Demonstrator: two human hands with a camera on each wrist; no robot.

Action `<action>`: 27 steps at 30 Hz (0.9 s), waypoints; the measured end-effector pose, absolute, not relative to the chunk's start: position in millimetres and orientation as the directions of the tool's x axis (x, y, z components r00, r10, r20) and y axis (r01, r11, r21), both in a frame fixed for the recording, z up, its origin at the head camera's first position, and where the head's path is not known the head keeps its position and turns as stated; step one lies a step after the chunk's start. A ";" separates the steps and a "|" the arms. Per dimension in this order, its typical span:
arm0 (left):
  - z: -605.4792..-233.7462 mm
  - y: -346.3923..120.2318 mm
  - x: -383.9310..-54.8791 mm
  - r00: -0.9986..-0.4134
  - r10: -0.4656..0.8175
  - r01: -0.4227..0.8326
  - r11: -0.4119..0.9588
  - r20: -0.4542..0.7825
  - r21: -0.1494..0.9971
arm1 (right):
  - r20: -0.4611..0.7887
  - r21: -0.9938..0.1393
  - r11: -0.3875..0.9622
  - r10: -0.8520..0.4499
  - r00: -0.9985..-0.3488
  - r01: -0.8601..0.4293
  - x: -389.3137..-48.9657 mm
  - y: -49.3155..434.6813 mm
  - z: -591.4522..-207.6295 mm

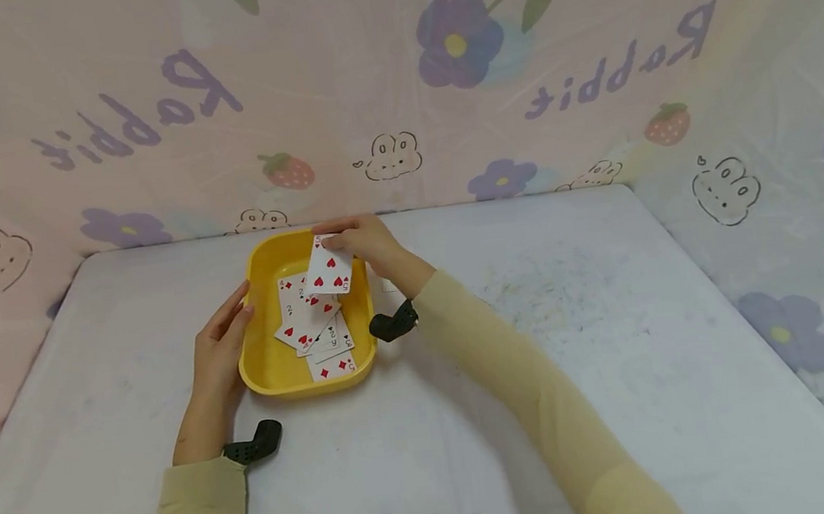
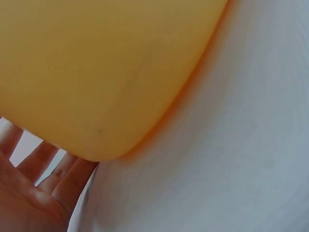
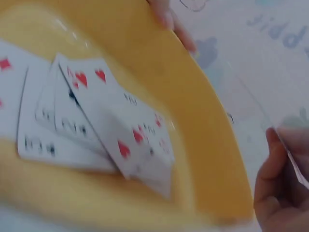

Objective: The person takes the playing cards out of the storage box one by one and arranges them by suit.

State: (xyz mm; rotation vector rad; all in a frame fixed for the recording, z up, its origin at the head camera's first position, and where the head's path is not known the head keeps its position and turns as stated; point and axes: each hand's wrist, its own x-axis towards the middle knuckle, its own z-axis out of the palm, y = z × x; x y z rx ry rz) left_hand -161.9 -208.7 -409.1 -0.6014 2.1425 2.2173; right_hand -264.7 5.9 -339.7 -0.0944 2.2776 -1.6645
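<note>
A yellow tray (image 1: 264,371) lies left of centre on the table, with several playing cards (image 1: 330,339) piled face up inside it. My left hand (image 1: 219,346) holds the tray's left rim; its thumb tip overlaps the rim and its fingers lie along the outer side. In the left wrist view, those fingers (image 2: 72,181) reach to the tray wall (image 2: 111,87). My right hand (image 1: 373,248) pinches a five of hearts (image 1: 330,267) by its top edge, above the tray's far right part. In the right wrist view this card (image 3: 289,154) shows almost edge-on.
A white cloth (image 1: 586,406) covers the table. Behind it rises a printed curtain (image 1: 332,73) with rabbits, flowers and strawberries. A dark wrist camera (image 1: 254,445) sits on the left wrist, and another camera (image 1: 394,322) is on the right, close beside the tray's right side.
</note>
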 end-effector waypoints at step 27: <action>-409.7 -209.7 -161.5 -0.936 -0.242 -0.245 -0.069 -0.255 0.967 | -0.207 -0.925 0.358 -0.186 -0.960 0.131 -298.3 125.6 -371.1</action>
